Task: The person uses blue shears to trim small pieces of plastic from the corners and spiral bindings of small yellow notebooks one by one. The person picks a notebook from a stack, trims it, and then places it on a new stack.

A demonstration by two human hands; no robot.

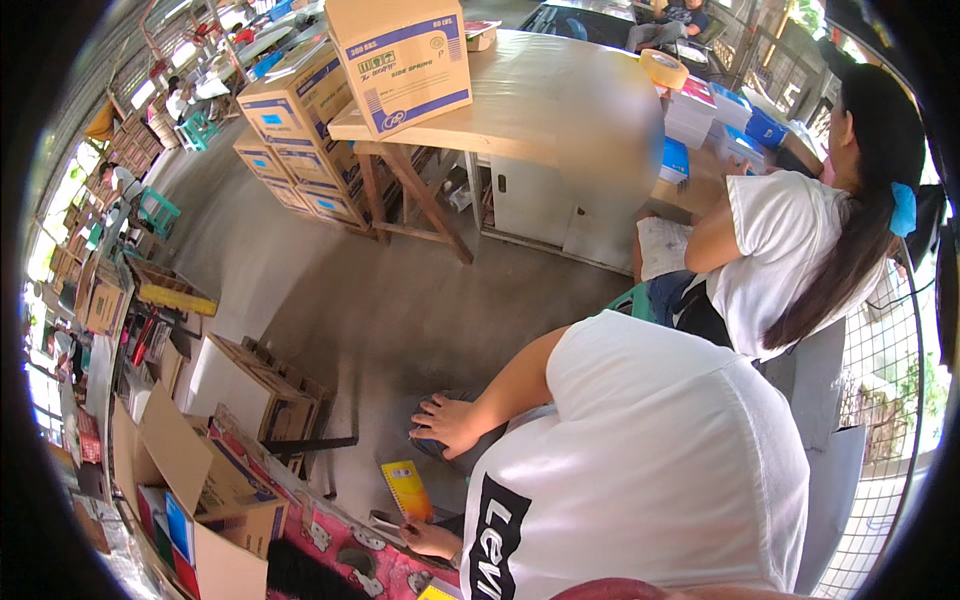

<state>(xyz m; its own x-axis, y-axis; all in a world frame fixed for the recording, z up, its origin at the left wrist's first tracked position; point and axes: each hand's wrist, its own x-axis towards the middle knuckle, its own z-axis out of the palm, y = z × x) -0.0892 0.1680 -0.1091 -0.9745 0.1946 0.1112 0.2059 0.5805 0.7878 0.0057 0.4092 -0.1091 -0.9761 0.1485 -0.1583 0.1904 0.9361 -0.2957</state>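
Observation:
My right hand rests palm down on my jeans-covered knee with its fingers spread. It holds nothing. Lower down, my left hand is closed at the bottom end of a yellow spiral notebook, which is tilted with its cover showing. A small, thin, dark-edged thing lies beside those fingers; I cannot make out what it is. Beneath that hand is a pink patterned cloth. Part of another yellow notebook shows at the lower edge.
An opened carton with notebooks stands lower left. Ahead are a wooden table bearing a large carton, and stacked cartons. A co-worker in a white shirt sits close on the right. More people are farther off.

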